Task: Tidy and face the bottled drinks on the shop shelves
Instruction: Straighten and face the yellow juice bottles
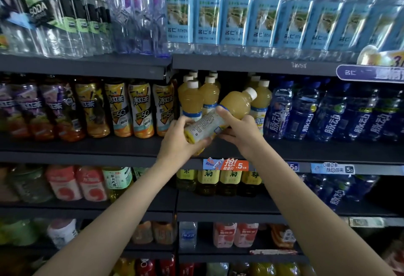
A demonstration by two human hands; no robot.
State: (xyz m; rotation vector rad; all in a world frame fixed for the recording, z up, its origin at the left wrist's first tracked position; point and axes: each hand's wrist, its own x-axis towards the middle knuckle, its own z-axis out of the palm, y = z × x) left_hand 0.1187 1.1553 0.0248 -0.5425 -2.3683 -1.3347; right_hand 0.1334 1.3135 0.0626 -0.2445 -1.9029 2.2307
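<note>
Together, both hands [178, 142] [240, 132] grip the tilted juice bottle [220, 116].

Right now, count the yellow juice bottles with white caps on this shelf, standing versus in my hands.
Standing yellow juice bottles on the shelf, counted by white caps: 7
Held bottle, tilted, gripped by left hand and right hand: 1
Total: 8
</note>
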